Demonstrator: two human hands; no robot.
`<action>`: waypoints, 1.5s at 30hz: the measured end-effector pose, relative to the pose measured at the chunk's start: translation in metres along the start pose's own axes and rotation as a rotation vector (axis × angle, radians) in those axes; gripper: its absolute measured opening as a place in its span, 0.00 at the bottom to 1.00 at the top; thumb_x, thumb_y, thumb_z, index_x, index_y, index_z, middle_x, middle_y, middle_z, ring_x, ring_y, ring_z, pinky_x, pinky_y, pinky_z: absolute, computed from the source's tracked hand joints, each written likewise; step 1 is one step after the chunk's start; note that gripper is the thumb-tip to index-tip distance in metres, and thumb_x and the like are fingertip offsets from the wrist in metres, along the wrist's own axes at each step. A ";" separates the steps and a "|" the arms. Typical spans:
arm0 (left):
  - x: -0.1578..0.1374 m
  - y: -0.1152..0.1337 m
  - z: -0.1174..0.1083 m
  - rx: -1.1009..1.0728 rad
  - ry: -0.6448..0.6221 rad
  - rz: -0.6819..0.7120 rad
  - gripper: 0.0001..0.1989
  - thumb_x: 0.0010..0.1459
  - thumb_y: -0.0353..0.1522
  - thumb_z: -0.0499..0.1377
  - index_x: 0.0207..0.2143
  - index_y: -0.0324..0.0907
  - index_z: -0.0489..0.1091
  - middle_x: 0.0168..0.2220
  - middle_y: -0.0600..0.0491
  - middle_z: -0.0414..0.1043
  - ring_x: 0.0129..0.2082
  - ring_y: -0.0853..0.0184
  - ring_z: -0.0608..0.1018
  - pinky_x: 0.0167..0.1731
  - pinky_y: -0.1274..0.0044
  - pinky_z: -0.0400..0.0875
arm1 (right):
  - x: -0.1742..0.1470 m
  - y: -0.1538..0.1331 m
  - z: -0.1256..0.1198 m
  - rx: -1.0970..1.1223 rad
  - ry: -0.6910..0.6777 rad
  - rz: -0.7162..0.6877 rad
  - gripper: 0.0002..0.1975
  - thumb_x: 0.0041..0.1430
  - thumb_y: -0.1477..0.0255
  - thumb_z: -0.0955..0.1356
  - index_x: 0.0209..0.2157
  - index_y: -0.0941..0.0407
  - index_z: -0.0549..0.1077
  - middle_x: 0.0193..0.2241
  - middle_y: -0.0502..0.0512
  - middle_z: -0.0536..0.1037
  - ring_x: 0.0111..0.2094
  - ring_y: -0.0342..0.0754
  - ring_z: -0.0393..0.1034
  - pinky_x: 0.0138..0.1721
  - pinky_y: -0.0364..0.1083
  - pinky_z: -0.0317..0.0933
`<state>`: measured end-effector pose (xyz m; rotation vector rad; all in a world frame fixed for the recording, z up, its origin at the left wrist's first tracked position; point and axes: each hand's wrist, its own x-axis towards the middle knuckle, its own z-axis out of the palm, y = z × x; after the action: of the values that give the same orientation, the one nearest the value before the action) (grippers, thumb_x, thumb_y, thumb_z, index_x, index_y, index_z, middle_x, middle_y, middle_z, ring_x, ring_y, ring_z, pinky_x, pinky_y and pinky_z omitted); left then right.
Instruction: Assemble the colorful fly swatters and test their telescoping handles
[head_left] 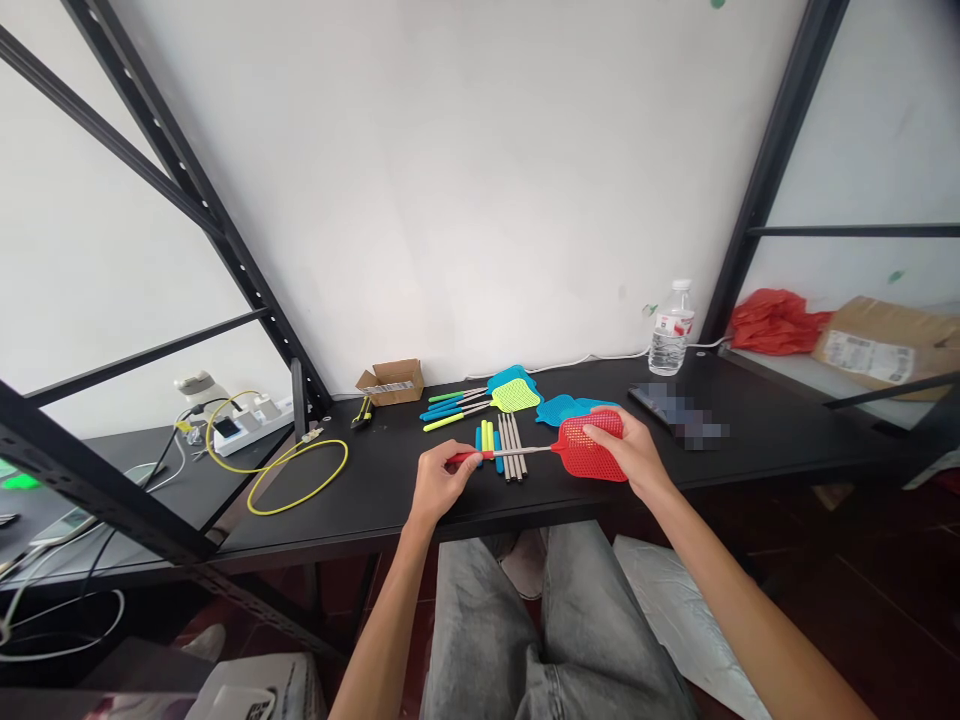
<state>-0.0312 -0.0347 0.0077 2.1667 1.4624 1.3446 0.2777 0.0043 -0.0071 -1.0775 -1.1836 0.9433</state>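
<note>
A red fly swatter point(589, 462) is held level between both hands, just over the near part of the black tabletop. My left hand point(442, 478) is closed around its red handle. The fingers of my right hand point(636, 450) pinch the mesh head, thumb on top. Below the thin metal shaft lie several grey metal tubes point(513, 440) side by side, with yellow handle grips point(487, 438) and a blue grip point(499, 462) to their left. Behind them are stacked fly swatters with a yellow-green head point(516, 396). More blue swatter heads point(559, 410) rest partly behind the red one.
A small open cardboard box point(391, 384) and a yellow-black cutter point(363, 414) sit at the back left. A yellow cable point(346, 470) loops on the table point(390, 500). Rightward are a phone point(660, 410), partly blurred, and a water bottle point(670, 335). Black rack posts point(780, 150) flank the table.
</note>
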 end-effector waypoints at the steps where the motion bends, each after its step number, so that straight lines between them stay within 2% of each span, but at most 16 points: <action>1: 0.000 0.000 0.000 -0.002 0.001 -0.001 0.17 0.60 0.44 0.58 0.33 0.40 0.77 0.27 0.51 0.74 0.26 0.69 0.73 0.26 0.79 0.64 | 0.000 0.000 0.000 0.001 0.001 0.001 0.23 0.45 0.57 0.75 0.41 0.53 0.73 0.30 0.52 0.79 0.31 0.54 0.74 0.33 0.50 0.67; 20: 0.001 -0.005 0.000 -0.018 -0.020 -0.022 0.16 0.60 0.43 0.58 0.34 0.40 0.78 0.30 0.49 0.77 0.28 0.67 0.75 0.29 0.78 0.66 | -0.001 0.004 0.004 -0.062 0.039 -0.034 0.19 0.47 0.58 0.74 0.39 0.51 0.72 0.32 0.53 0.79 0.33 0.55 0.74 0.34 0.50 0.67; 30: 0.000 -0.008 0.001 0.017 -0.052 -0.044 0.19 0.60 0.45 0.57 0.32 0.40 0.79 0.26 0.52 0.76 0.24 0.68 0.73 0.26 0.79 0.63 | -0.005 -0.003 0.007 -0.081 0.021 -0.043 0.19 0.47 0.58 0.73 0.39 0.50 0.70 0.29 0.51 0.77 0.31 0.55 0.73 0.30 0.49 0.66; 36: 0.000 -0.012 0.001 0.026 -0.062 -0.058 0.20 0.60 0.45 0.56 0.32 0.39 0.79 0.26 0.51 0.76 0.25 0.67 0.74 0.27 0.79 0.64 | -0.006 -0.003 0.009 -0.097 0.026 -0.083 0.17 0.48 0.59 0.73 0.39 0.50 0.69 0.29 0.50 0.76 0.32 0.54 0.73 0.32 0.49 0.66; 41: 0.001 -0.012 0.000 0.049 -0.120 -0.055 0.23 0.61 0.47 0.54 0.32 0.38 0.79 0.22 0.52 0.72 0.23 0.68 0.69 0.24 0.79 0.60 | -0.006 -0.001 0.009 -0.092 0.017 -0.086 0.18 0.48 0.59 0.73 0.39 0.50 0.69 0.30 0.51 0.77 0.32 0.54 0.73 0.34 0.50 0.66; 45: 0.004 -0.012 0.000 0.056 -0.165 -0.066 0.24 0.61 0.47 0.53 0.27 0.38 0.77 0.19 0.55 0.65 0.21 0.71 0.64 0.22 0.79 0.54 | -0.007 0.001 0.011 -0.100 0.020 -0.102 0.18 0.48 0.58 0.73 0.39 0.50 0.69 0.30 0.51 0.77 0.33 0.55 0.73 0.34 0.50 0.65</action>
<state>-0.0390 -0.0257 0.0027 2.1835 1.5100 1.0879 0.2659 -0.0004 -0.0091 -1.0935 -1.2679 0.7997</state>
